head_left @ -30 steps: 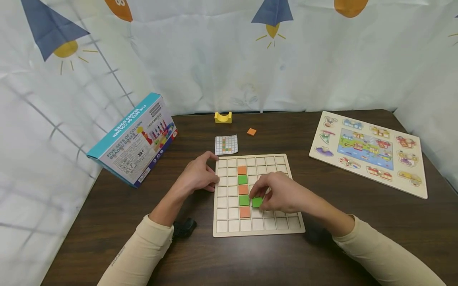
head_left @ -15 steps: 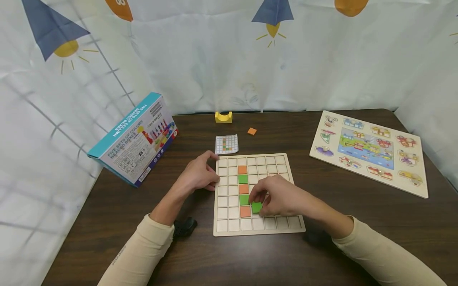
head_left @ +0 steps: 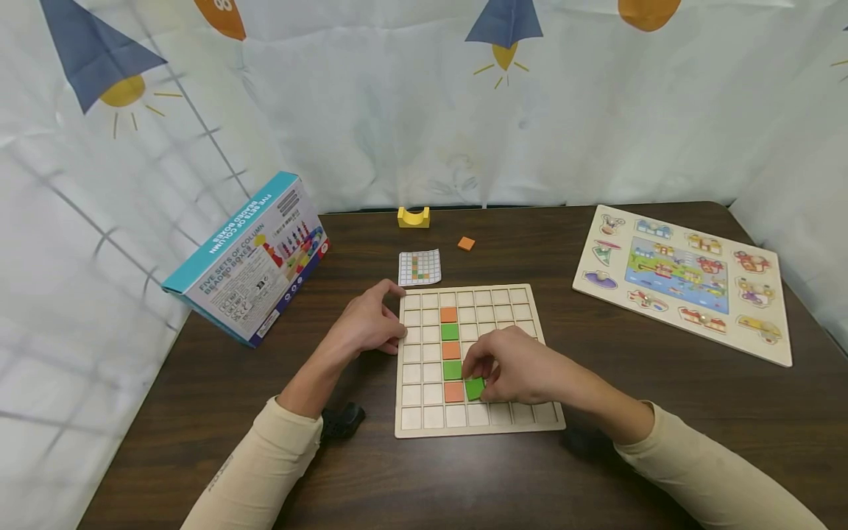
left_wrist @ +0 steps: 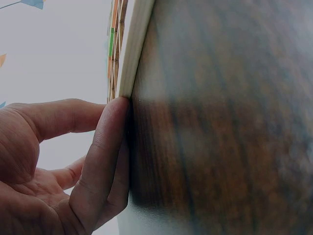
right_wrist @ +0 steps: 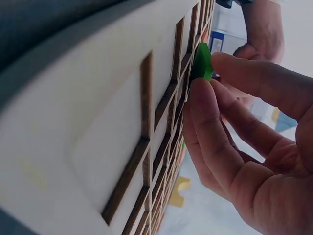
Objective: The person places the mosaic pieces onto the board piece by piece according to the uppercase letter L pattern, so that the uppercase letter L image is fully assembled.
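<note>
My right hand (head_left: 520, 366) pinches a green square tile (head_left: 474, 389) between thumb and fingers over the wooden grid board (head_left: 480, 419). In the right wrist view the green tile (right_wrist: 201, 62) tilts against the grid ridges. It lies just right of the lowest orange tile (head_left: 453, 392) in the board's column of alternating orange and green tiles. My left hand (head_left: 367, 322) rests against the board's left edge with fingers spread apart. In the left wrist view, fingertips (left_wrist: 117, 108) touch the pale board edge (left_wrist: 133, 54). The right hand covers some cells.
Behind the board lie a small printed grid card (head_left: 419, 267), a loose orange tile (head_left: 467, 244) and a yellow curved block (head_left: 414, 218). A beaded-toy box (head_left: 255, 258) stands at left. At right lies a picture puzzle board (head_left: 682, 283). A black object (head_left: 342, 422) is near the left wrist.
The right hand has shifted the green tile slightly toward the person, from beside the lower green tile to beside the lowest orange one. The tile has turned a little. The left hand stays put.
</note>
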A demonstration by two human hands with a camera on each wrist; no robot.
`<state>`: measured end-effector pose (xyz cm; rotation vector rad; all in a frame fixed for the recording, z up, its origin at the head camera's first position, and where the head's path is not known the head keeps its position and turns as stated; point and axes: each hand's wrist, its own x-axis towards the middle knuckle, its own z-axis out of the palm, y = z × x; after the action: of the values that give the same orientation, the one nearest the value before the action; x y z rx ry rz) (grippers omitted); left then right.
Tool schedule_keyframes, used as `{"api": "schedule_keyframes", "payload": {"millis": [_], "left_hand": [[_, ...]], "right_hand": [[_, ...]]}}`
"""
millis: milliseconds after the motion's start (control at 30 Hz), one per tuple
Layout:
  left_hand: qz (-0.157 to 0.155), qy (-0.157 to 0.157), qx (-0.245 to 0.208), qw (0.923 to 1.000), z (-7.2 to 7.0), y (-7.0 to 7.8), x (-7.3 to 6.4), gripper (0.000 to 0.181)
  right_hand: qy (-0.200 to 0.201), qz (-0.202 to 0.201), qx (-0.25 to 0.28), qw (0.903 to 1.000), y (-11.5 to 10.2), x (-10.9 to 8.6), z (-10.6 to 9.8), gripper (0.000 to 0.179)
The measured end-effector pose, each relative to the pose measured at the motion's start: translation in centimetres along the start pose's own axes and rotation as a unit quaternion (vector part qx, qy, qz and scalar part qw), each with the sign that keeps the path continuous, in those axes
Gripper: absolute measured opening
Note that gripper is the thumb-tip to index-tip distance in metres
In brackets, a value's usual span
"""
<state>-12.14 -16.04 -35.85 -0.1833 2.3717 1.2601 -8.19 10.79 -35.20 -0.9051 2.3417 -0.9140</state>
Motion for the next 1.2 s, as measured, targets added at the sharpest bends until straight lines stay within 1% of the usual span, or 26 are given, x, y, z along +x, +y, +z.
{"api": "schedule_keyframes", "payload": {"millis": [233, 567, 800, 900, 1200], "left_hand": [[0.0, 0.0, 0.006, 1.0, -0.06, 0.05, 0.09, 0.065], [-0.001, 0.001, 0.009, 1.0, -0.13, 0.11, 0.13, 0.065], [-0.004, 0.0, 0.003, 1.0, -0.14, 0.13, 0.02, 0.066], [-0.005, 0.0, 0.003, 1.0, -0.12, 0.05, 0.07, 0.066], [0.0, 0.004, 0.012, 0.9999, 0.0, 0.01, 0.07, 0.065]], "right_hand": [[0.007, 0.001, -0.011, 0.9999, -0.07, 0.03, 0.1, 0.028], [0.007, -0.001, -0.02, 0.9998, -0.19, 0.12, 0.12, 0.026], [0.014, -0.007, -0.025, 0.9996, -0.05, 0.17, 0.13, 0.022], [0.018, -0.011, -0.025, 0.9995, 0.03, 0.22, 0.08, 0.02], [0.025, -0.008, -0.013, 0.9996, 0.33, 0.21, -0.29, 0.014]]}}
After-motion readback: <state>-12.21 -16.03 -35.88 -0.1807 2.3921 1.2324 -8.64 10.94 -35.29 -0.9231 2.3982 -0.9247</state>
